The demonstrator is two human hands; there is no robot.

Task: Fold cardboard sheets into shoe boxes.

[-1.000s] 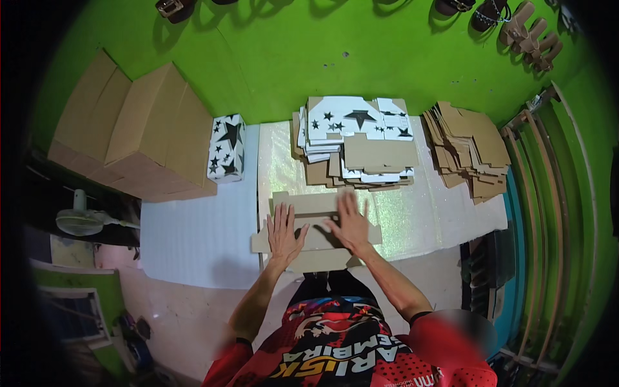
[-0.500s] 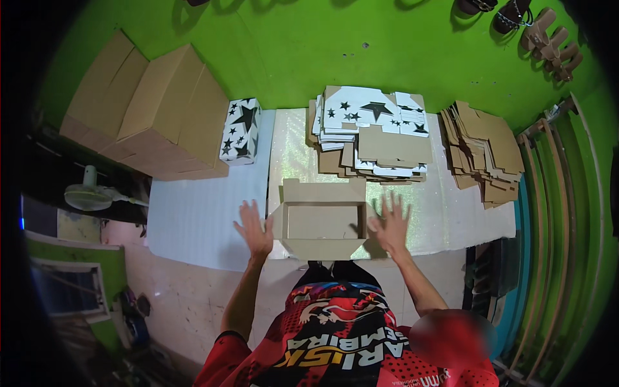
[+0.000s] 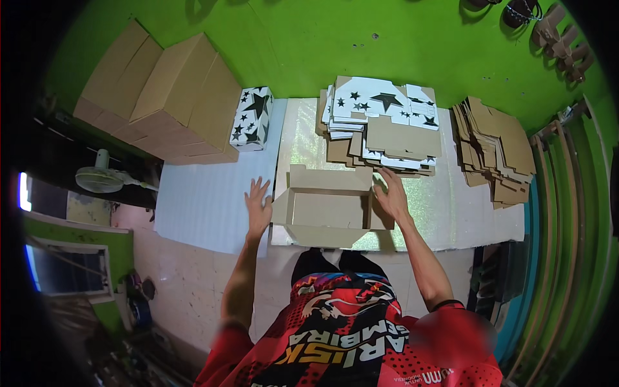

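An open-topped brown cardboard box [image 3: 331,177] sits at the table's front edge, its flaps spread outward and its inside bare. My left hand [image 3: 259,208] is open just left of the box, fingers spread and pointing away from me, apart from the left flap. At the box's right side, my right hand [image 3: 393,198] reaches over the right flap, fingers apart and slightly bent. Its fingertips are close to the far right corner; whether they touch the cardboard I cannot tell.
Behind the box lies a stack of flat star-printed cartons [image 3: 380,97]; brown flat cartons [image 3: 496,138] are piled right of it. A folded star-printed box [image 3: 251,119] and big brown cartons [image 3: 184,97] stand at the left. A fan [image 3: 100,177] is beyond the table's left edge.
My right hand has come inward and away from me, over the box's right flap. My left hand stays beside the box. The whole view has shifted slightly.
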